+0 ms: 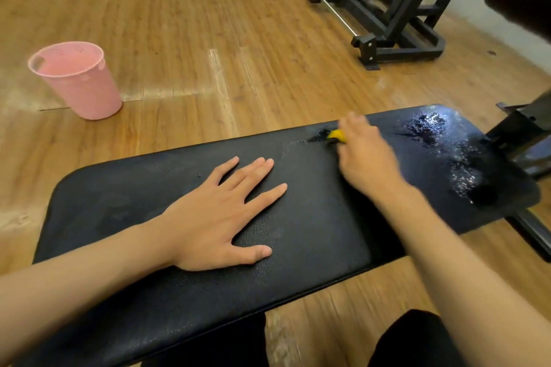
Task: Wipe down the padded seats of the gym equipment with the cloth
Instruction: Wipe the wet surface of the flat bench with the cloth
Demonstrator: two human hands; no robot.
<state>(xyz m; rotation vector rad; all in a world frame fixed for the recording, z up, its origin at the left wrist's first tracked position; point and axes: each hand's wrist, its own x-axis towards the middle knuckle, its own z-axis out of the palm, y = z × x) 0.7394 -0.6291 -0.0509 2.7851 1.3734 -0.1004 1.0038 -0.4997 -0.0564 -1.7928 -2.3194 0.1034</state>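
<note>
A long black padded bench seat [149,292] stretches across the lower half of the view. My left hand [220,217] lies flat on its middle, fingers spread and straight. My right hand [365,158] is blurred near the far edge of the pad and grips a yellow cloth [337,135], of which only a small corner shows past the fingers. Wet shiny patches [432,128] cover the right end of the pad, and a thin wet trail runs left from the cloth.
A pink plastic bin [77,80] stands on the wooden floor at the far left. A black steel machine frame [387,9] sits at the back right. Bench bracket metalwork [518,134] adjoins the pad's right end. My dark-clad knees [411,340] are below the pad.
</note>
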